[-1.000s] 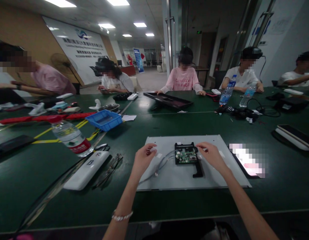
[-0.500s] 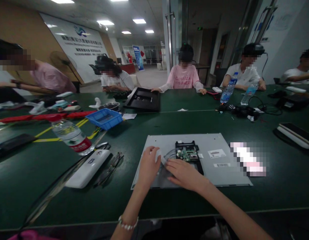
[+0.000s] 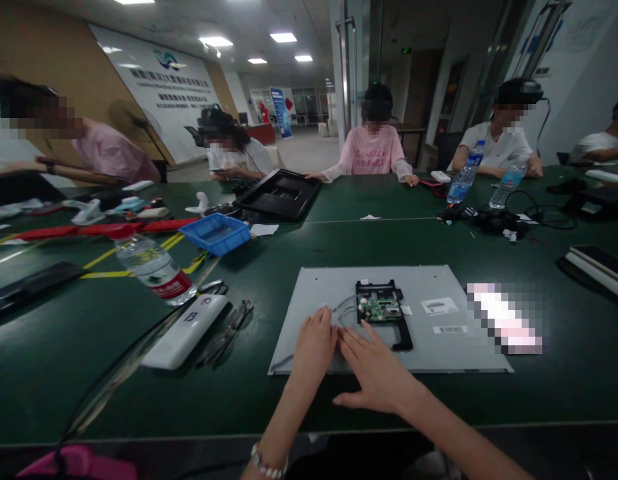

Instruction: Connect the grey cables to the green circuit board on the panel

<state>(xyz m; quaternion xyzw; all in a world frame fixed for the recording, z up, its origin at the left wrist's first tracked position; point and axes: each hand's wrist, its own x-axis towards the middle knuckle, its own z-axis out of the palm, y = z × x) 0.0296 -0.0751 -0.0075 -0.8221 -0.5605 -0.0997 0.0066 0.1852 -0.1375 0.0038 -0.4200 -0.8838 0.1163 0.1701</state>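
Note:
A grey metal panel (image 3: 439, 350) lies flat on the green table in front of me. A black bracket (image 3: 403, 337) with a green circuit board (image 3: 381, 308) sits on its middle. Thin grey cables (image 3: 345, 303) run left from the board toward my fingers. My left hand (image 3: 316, 343) rests low over the panel's left half, fingers bent and pressed together; what lies under them is hidden. Close beside it, my right hand (image 3: 376, 367) lies with fingers stretched flat on the panel and thumb apart, left of the bracket and partly over its lower edge.
To the left are a white power bank (image 3: 186, 333), glasses (image 3: 229, 333), a water bottle (image 3: 156, 273) and a blue tray (image 3: 216, 233). A pixelated phone-shaped item (image 3: 503, 320) lies at the panel's right. Across the table, a person touches a black frame (image 3: 281, 195); others sit nearby.
Both hands have moved down toward the panel's near edge and lie closer together. The whitish translucent strip seen between them earlier is out of sight. Across the table, the black frame has turned and tilted.

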